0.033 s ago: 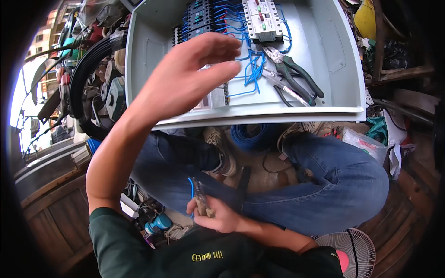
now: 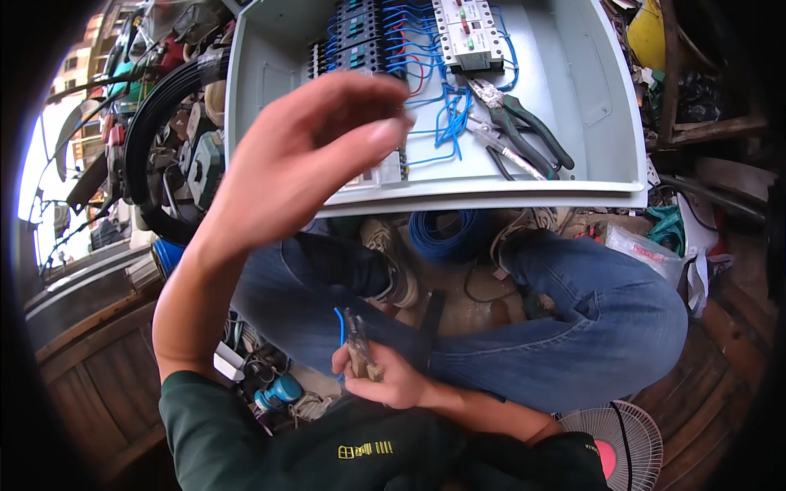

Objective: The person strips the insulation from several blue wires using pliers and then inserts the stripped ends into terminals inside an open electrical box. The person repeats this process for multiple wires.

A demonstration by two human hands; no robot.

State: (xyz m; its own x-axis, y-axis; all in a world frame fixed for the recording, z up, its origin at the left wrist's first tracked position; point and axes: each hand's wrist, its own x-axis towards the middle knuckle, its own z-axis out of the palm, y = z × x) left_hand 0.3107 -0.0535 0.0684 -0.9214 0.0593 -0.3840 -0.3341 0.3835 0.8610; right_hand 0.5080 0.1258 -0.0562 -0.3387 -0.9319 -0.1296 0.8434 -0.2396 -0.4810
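Observation:
My left hand (image 2: 303, 155) is raised over the near left part of a pale grey metal enclosure (image 2: 491, 196). Its fingers are curved, with a gap between them and the thumb, and nothing shows in it. Close to my lap, my right hand (image 2: 393, 378) grips worn pliers (image 2: 359, 348) with jaws pointing away from me. A short blue wire (image 2: 341, 326) runs beside the pliers, along the same hand. Inside the enclosure are black contactors (image 2: 354, 37), white breakers (image 2: 465, 39) and looped blue wires (image 2: 450, 123). A clear-covered part beneath my left hand is partly hidden.
Green-handled pliers (image 2: 524, 123) and a screwdriver (image 2: 512, 151) lie in the enclosure. A blue wire coil (image 2: 446, 237) sits on the floor between my shoes. Black cable (image 2: 139, 139) and clutter fill the left. A fan (image 2: 634, 450) stands at lower right.
My left hand has drawn back slightly toward me and to the left, uncovering more of the contactors. My right hand with the pliers has barely moved.

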